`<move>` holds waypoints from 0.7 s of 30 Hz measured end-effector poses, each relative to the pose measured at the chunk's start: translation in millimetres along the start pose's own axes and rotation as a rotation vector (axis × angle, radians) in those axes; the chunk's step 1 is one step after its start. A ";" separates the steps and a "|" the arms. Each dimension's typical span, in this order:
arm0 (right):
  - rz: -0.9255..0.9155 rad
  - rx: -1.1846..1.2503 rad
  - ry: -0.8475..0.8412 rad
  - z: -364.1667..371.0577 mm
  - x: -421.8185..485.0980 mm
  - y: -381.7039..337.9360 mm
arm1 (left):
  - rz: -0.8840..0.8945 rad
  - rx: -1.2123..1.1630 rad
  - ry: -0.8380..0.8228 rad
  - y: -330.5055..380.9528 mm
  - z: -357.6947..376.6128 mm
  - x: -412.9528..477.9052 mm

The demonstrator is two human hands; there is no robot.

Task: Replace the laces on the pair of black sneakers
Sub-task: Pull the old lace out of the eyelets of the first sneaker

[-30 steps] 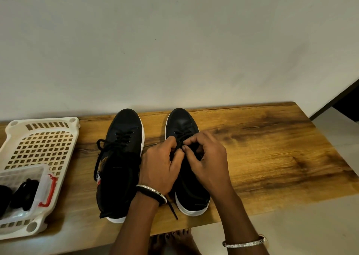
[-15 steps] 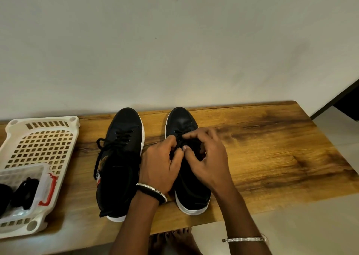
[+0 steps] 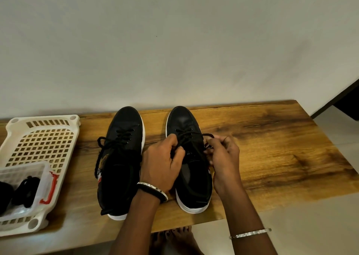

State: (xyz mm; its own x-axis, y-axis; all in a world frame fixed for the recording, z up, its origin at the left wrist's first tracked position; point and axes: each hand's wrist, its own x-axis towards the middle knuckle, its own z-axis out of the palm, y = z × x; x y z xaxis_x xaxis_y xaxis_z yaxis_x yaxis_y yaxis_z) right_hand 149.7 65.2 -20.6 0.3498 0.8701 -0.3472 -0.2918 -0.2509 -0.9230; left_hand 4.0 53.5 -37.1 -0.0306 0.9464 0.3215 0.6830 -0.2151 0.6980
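Two black sneakers with white soles stand side by side on a wooden bench [image 3: 272, 147], toes toward the wall. The left sneaker [image 3: 121, 157] has a black lace tied, with loops hanging off its left side. Over the right sneaker [image 3: 191, 169], my left hand [image 3: 162, 165] pinches a strand of its black lace [image 3: 189, 137] on the left of the eyelets. My right hand [image 3: 223, 157] pinches a loop of the same lace on the right side. The lace runs taut between both hands across the tongue.
A white perforated plastic basket [image 3: 40, 138] sits at the bench's left end. Inside it lies a clear box with a red latch [image 3: 45, 182] holding black laces. A plain wall rises behind the bench. Bare feet show on the floor below the front edge.
My hands have moved apart from the middle of the right sneaker, drawing the lace out to each side. The sneaker's tongue and opening now show between them.
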 end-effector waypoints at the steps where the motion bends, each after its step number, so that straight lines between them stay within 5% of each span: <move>1: -0.075 -0.111 -0.006 -1.2 -0.8 0.6 | -0.001 -0.002 -0.001 -0.1 -0.4 0.1; 6: -0.680 -0.680 -0.256 0.1 -4.0 2.9 | 0.008 0.016 -0.005 -1.7 -0.3 0.6; 10: -0.851 -0.794 -0.238 0.8 0.1 11.0 | 0.013 0.018 -0.006 -2.8 0.3 0.7; 13: -0.738 -0.616 -0.147 0.8 -1.1 10.5 | 0.008 0.017 -0.001 -2.2 1.2 0.6; 19: 0.050 0.141 0.097 0.7 0.8 2.0 | 0.009 0.002 0.005 -2.6 0.3 0.2; 21: 0.142 0.207 0.131 -1.5 3.1 3.8 | 0.008 -0.002 0.005 -3.1 0.9 0.1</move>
State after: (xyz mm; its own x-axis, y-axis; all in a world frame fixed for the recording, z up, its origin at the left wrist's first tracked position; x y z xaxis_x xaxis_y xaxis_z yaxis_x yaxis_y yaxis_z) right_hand 151.0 66.3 -25.4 0.4005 0.7672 -0.5010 -0.5167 -0.2625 -0.8150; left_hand 2.6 54.5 -39.8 -0.0287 0.9435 0.3301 0.6817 -0.2231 0.6968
